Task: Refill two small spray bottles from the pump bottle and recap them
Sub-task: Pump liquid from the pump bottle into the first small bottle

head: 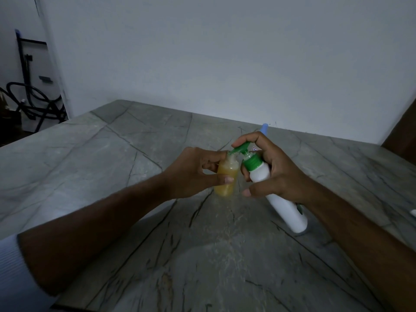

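I count two bare hands, the left hand (193, 172) and the right hand (276, 174), one small spray bottle (226, 176) of yellow liquid, one white pump bottle (281, 199) with one green pump head (244, 152), one blue-tipped item (265, 129) behind, and one grey marbled table (112, 154).

Both my forearms reach forward and converge at mid-frame, bare to the elbow; a pale sleeve (13, 273) covers my left upper arm. My left grip (198, 172) is closed sideways around the small bottle (226, 176), thumb across its near side, fingers curled behind. My right grip (270, 172) wraps the pump bottle (279, 197), which is tilted, with my index finger (245, 139) arched over the pump head (240, 148) and my thumb extended below.
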